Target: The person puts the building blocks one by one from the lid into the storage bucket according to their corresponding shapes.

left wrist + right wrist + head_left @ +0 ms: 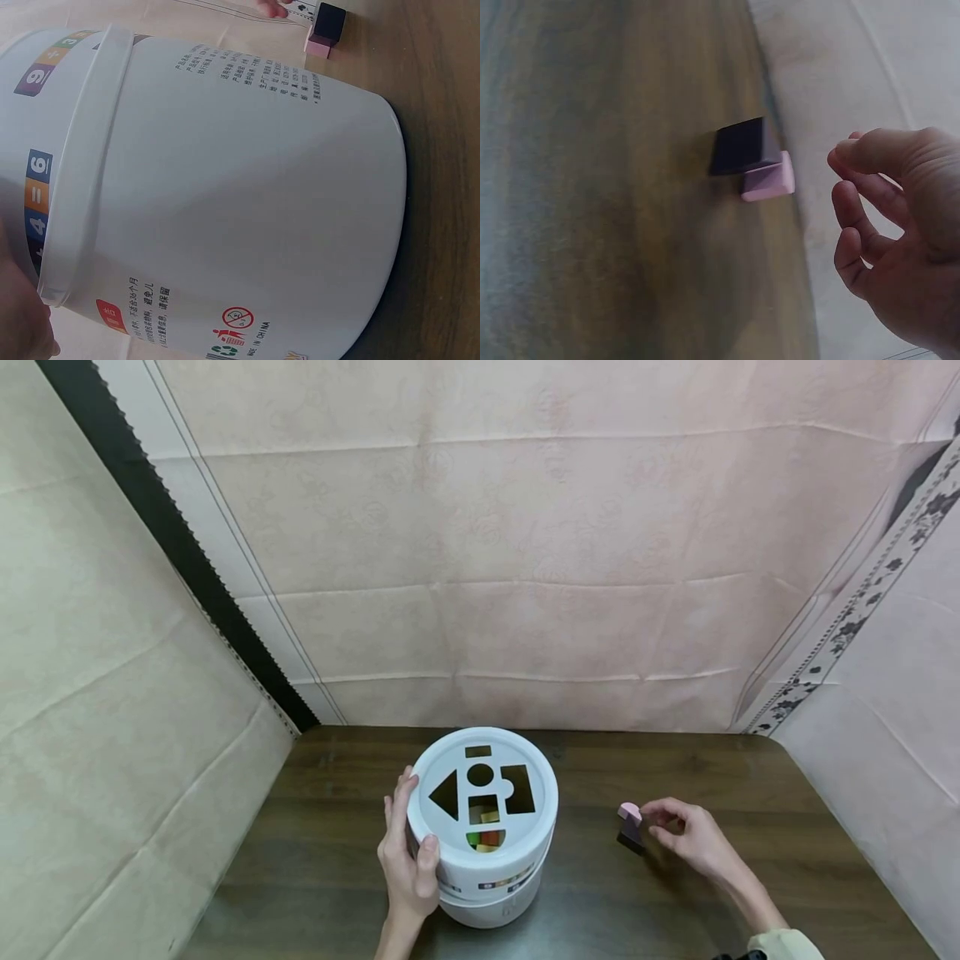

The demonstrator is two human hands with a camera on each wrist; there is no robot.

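Note:
A white shape-sorter bucket (498, 906) stands on the table, its lid (525, 835) cut with a triangle, circle, square and other holes. Colored blocks (489, 838) show inside through the lower holes. My left hand (408, 860) holds the bucket by its left side, thumb at the lid's front edge and fingers up along the rim. My right hand (688, 837) is just right of a pink block (628, 811) and a dark block (630, 838), its fingers loosely bent with nothing between them. The dark block overlaps the pink block (771, 184) in the right wrist view.
The brown wooden table (585, 893) ends at a pale cloth backdrop (525, 635). Cloth side walls (97, 735) rise to the left and right. Printed numbers (37, 195) and small text run around the bucket's side.

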